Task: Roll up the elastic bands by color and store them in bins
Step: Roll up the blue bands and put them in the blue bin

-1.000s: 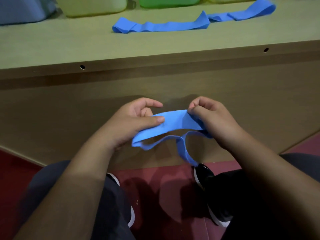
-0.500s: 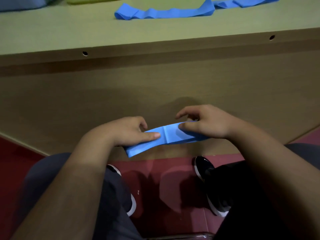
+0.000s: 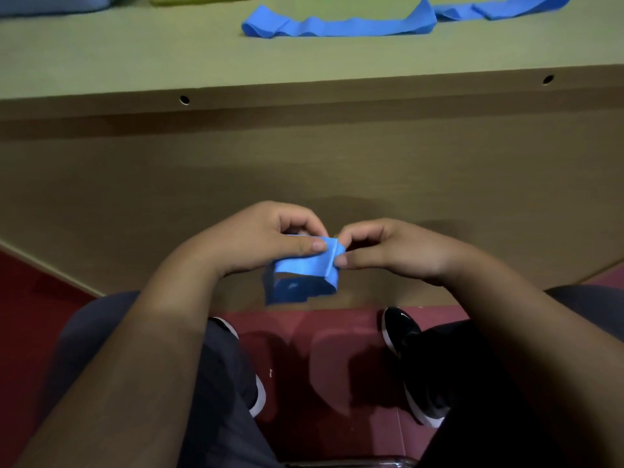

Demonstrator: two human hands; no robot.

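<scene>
Both hands pinch the blue elastic band [image 3: 301, 266]

It lies crosswise below the table [image 3: 135, 59] edge, between the left hand [image 3: 256, 243] and the right hand [image 3: 388, 253] — each pinches it with thumb and curled fingers at a folded crease, equally near, almost touching. The flat, matte strip sags in a loose loop beneath; other blue bands [image 3: 337, 26] lie limp on the tabletop, well apart.

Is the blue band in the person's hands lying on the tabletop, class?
No: the left hand and right hand pinch the blue band in the air below the tabletop, where a loose band lies.
</scene>
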